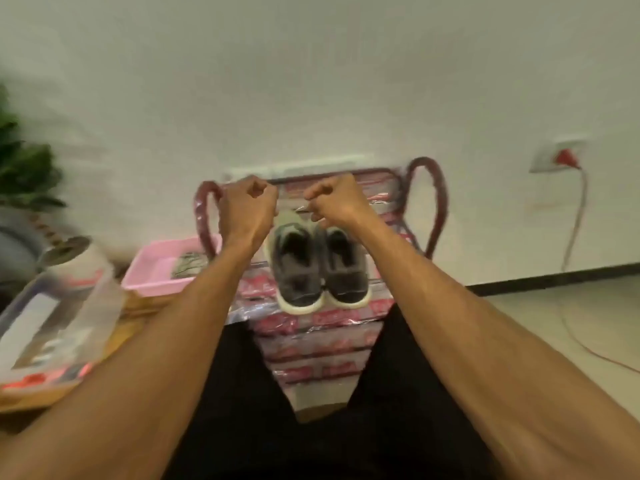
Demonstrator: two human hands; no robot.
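A pair of grey shoes (317, 268) with pale soles lies side by side, openings up, on a red chair (429, 202) wrapped in clear plastic film. My two hands hover over the toe end of the shoes, both curled into fists. My right hand (334, 199) pinches a thin pale strand, seemingly a shoelace (302, 210), just above the left shoe's toe. My left hand (251, 202) is a tight fist beside that toe; I see nothing in it. The picture is blurred.
A pink tray (156, 265) sits left of the chair, with a clear plastic box (52, 317) nearer on a wooden surface. A green plant (24, 168) stands far left. A red cable (575, 220) runs from a wall socket (557, 155) down across the tiled floor.
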